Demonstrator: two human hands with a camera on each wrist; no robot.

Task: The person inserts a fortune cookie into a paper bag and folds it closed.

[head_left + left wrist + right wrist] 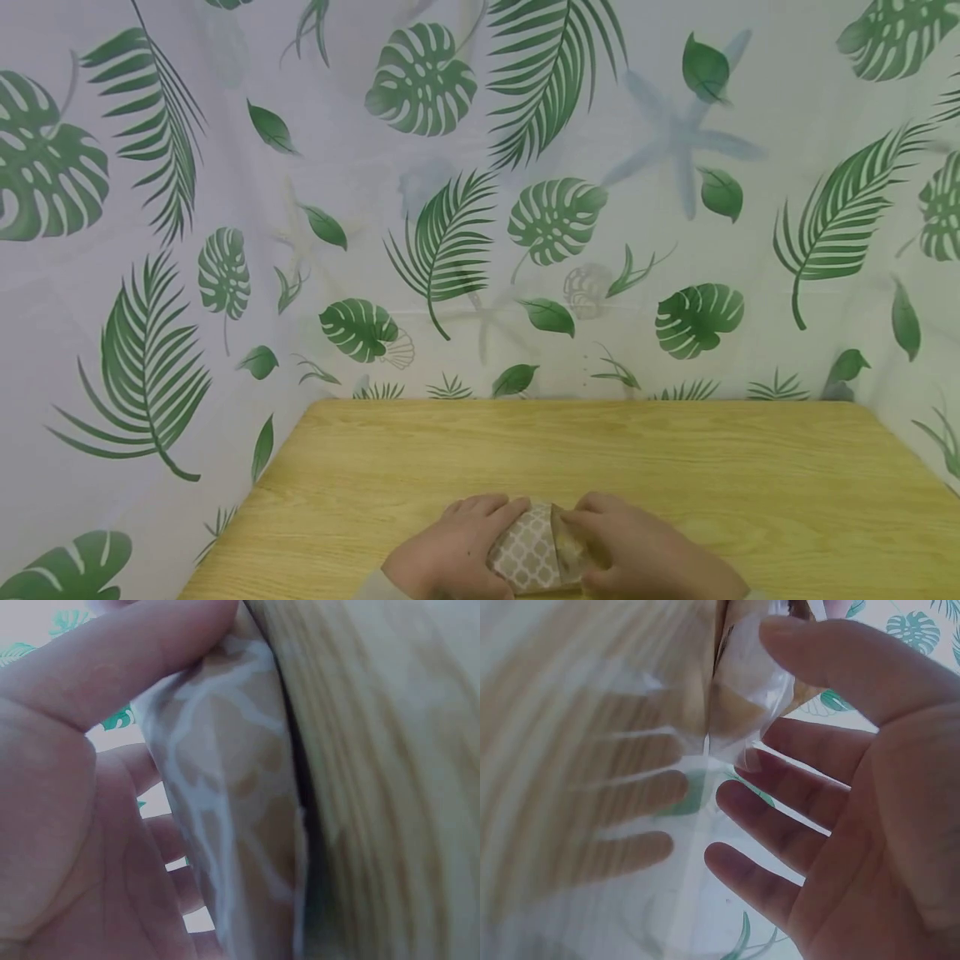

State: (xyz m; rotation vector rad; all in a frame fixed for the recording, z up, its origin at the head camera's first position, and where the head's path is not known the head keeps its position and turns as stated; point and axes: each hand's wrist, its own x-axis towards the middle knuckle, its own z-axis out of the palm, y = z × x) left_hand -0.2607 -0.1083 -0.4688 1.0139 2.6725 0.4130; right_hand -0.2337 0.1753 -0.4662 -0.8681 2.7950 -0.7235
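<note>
Your left grip (459, 550) is holding the patterned packet (527, 550) from its left, your right grip (639, 546) pinching the clear plastic (572, 557) on its right.

- Left hand (82, 802) holds the patterned package (232, 765), thumb across its upper end, fingers behind.
- Package: tan with pale lines; blurred, possibly paper.
- Wood-grain surface (390, 795) just beside it.
- Leaf-printed backdrop (34, 634) beyond.
</note>
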